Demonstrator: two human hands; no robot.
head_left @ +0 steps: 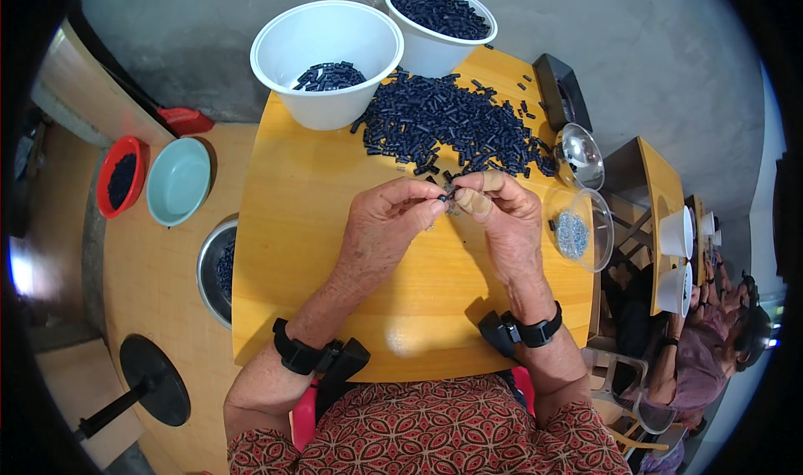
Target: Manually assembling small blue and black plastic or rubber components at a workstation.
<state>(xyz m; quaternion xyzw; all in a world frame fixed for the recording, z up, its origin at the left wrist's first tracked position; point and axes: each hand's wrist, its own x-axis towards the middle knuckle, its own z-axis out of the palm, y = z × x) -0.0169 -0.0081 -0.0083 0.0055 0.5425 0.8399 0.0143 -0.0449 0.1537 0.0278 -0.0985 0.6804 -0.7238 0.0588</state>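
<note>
Over the middle of the table, my left hand [381, 224] and my right hand [510, 224] meet fingertip to fingertip. Between the left thumb and forefinger sits a small dark plastic part [442, 197]. The right fingers, with tan tape wrapped on them, are pinched close against it; what they grip is too small to make out. Just beyond the fingers spreads a large heap of short dark tubular plastic pieces [452, 120]. A few tiny clear bits lie on the tabletop beneath the hands. Right of my right hand, a clear round tub [600, 249] holds small translucent pieces.
Two white buckets [326, 107] [435, 57] with dark pieces stand at the table's back. A metal bowl [583, 157] and black tray [556, 78] sit back right. Floor left: a red basin [107, 186], green basin [178, 182], steel bowl [209, 266]. People sit at another table [661, 182].
</note>
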